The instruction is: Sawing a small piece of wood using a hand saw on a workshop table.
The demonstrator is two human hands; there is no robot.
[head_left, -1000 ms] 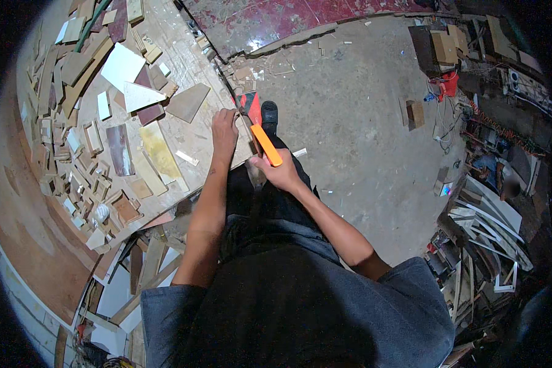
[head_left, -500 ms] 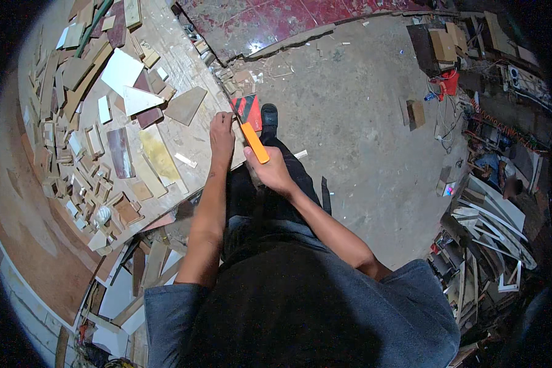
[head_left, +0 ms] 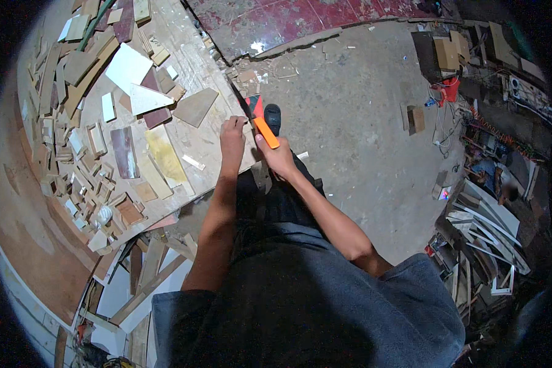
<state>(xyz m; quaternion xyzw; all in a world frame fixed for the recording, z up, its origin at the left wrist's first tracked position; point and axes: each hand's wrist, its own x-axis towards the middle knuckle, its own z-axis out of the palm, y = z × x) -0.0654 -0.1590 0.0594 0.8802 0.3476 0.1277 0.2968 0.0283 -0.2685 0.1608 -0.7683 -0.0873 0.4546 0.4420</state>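
My right hand (head_left: 278, 157) is closed around the orange handle of a hand tool (head_left: 266, 132). A narrow dark part, apparently its blade, runs forward from the handle along the worktable's edge; I cannot tell the tool's exact kind. Just left of the handle, my left hand (head_left: 233, 136) is at the table edge with its fingers curled together. What those fingers pinch is too small to make out. The worktable (head_left: 199, 73) is pale wood, and a grey-brown angular board offcut (head_left: 196, 107) lies on it beyond my left hand.
Wood offcuts cover the table's left side, among them a white board (head_left: 129, 69) and a yellow-stained piece (head_left: 164, 157). A red and black object (head_left: 256, 104) is by my shoe (head_left: 273, 116). White strips (head_left: 481, 221) are heaped at right, near a seated person (head_left: 494, 175).
The orange handle and my right hand have shifted forward along the table edge. My left hand stays at nearly the same place on the edge. The whole view has shifted slightly.
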